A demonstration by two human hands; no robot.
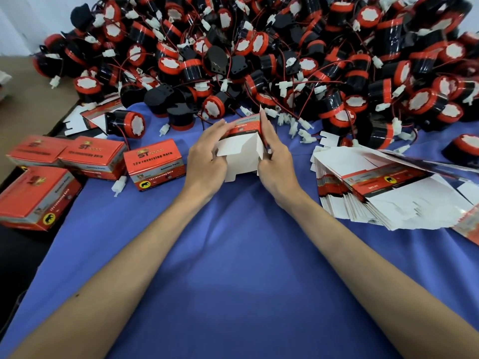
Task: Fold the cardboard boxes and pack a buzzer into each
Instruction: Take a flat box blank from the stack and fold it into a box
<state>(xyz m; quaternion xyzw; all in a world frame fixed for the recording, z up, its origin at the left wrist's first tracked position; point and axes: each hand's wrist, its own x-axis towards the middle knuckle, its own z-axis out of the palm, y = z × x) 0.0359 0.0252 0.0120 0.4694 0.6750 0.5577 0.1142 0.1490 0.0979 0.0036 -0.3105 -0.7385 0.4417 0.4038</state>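
A half-formed red and white cardboard box [242, 151] is held just above the blue cloth [233, 255], its white flaps open toward me. My left hand [206, 156] grips its left side, fingers curled over the top edge. My right hand [274, 154] grips the right side, its fingers along the red panel. Behind the box lies a huge pile of black and red buzzers [285, 55] with red wires and white plugs. One buzzer [129, 124] lies apart at the pile's left front.
A stack of flat unfolded boxes [383, 193] lies to the right. Several closed red boxes [155, 163] sit at the left, one [36, 198] near the cloth's edge. A loose white plug [118, 184] lies by them.
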